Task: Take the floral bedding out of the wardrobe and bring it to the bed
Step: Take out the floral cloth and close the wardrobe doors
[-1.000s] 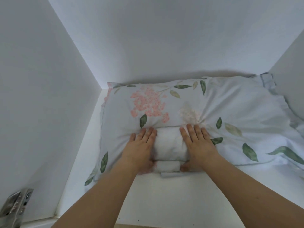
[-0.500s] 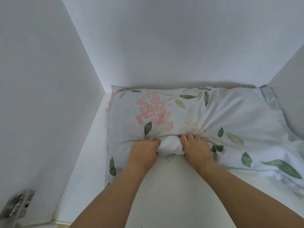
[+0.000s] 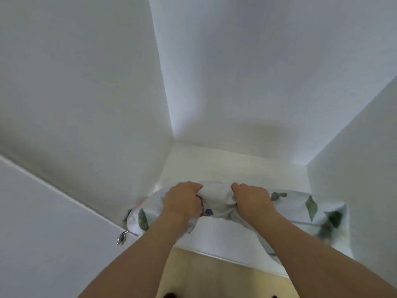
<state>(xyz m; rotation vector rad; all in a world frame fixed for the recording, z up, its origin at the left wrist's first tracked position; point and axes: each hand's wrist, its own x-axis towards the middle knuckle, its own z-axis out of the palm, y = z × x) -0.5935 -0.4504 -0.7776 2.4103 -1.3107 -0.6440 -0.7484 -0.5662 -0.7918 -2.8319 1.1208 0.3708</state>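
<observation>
The floral bedding, pale fabric printed with green leaves, is bunched at the front edge of the white wardrobe shelf, partly hanging over it. My left hand and my right hand are both clenched on a white fold in its middle, a hand's width apart. The pink flower print is mostly hidden; only a trace shows at the bundle's left end. A small metal zip pull dangles from the left corner.
White wardrobe walls close in on the left and right, with the back panel behind. The open door stands at the lower left. Wooden floor shows below the shelf front.
Both hands went from flat on the bedding to clenched on it and pulled it forward to the shelf's front edge. The bedding has crumpled and the shelf behind it is now bare.
</observation>
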